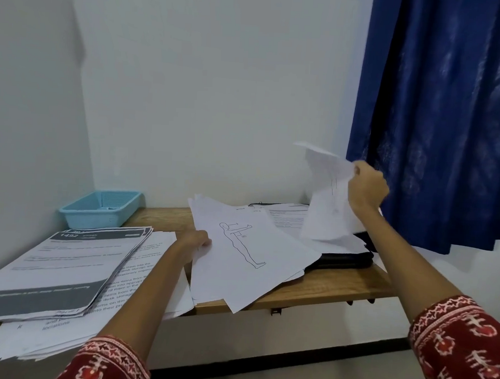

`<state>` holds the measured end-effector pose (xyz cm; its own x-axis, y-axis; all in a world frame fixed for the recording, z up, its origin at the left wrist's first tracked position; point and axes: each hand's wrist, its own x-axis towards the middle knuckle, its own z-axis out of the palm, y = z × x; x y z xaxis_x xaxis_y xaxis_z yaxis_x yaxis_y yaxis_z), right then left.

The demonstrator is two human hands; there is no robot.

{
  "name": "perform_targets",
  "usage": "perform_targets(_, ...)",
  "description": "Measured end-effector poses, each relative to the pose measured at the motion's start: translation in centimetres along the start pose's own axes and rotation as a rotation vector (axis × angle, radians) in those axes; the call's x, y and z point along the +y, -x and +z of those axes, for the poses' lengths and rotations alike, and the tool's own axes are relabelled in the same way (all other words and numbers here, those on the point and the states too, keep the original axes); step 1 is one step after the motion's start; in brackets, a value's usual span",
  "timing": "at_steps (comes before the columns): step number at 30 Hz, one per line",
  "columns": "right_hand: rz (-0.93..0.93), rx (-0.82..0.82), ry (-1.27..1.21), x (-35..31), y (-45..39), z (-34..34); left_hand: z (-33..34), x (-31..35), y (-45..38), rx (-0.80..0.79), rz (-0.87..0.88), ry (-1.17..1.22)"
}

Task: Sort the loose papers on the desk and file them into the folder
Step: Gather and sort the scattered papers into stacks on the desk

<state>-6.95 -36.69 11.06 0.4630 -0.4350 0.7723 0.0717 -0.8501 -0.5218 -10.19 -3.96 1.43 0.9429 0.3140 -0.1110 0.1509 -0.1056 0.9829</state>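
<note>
We see the left hand [195, 241] pinching the near-left edge of the sheaf of papers [248, 253] (top sheet a body outline), which overlaps the black folder [346, 259] to its right. Above the folder, the right hand [366, 188] grips a raised loose sheet [328, 199]. More papers [62, 266] lie left of the sheaf.

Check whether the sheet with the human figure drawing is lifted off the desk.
No, the figure sheet lies on a pile on the desk; the right hand lifts another sheet.
</note>
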Motion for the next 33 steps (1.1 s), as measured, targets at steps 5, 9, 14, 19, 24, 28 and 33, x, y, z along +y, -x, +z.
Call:
perform_targets(5,0.002,-0.007,-0.426,-6.6,-1.2,-1.6,-0.3,-0.2,-0.1,-0.001,-0.032,0.031)
perform_targets(9,0.053,-0.353,-0.524,-7.6,1.3,0.0,-0.5,-0.5,-0.4,0.004,-0.015,0.131)
perform_targets(14,0.089,-0.624,-0.395,-5.5,6.3,3.9,-0.2,0.1,0.2,0.007,-0.054,0.196)
perform_targets(19,0.106,-0.834,-0.348,-4.5,7.9,6.1,-0.2,0.2,-0.1,0.102,0.141,0.019)
perform_targets(24,0.369,-0.966,-0.652,-5.7,6.5,6.6,-1.3,2.8,1.0,0.103,0.362,0.236)
perform_targets(28,0.446,-0.963,-0.998,-8.0,5.7,6.7,-2.8,5.2,1.1,0.104,0.520,0.172)
perform_targets(33,0.304,-0.685,-1.215,-13.4,5.1,5.6,-3.7,9.5,1.4,0.262,0.740,0.039)
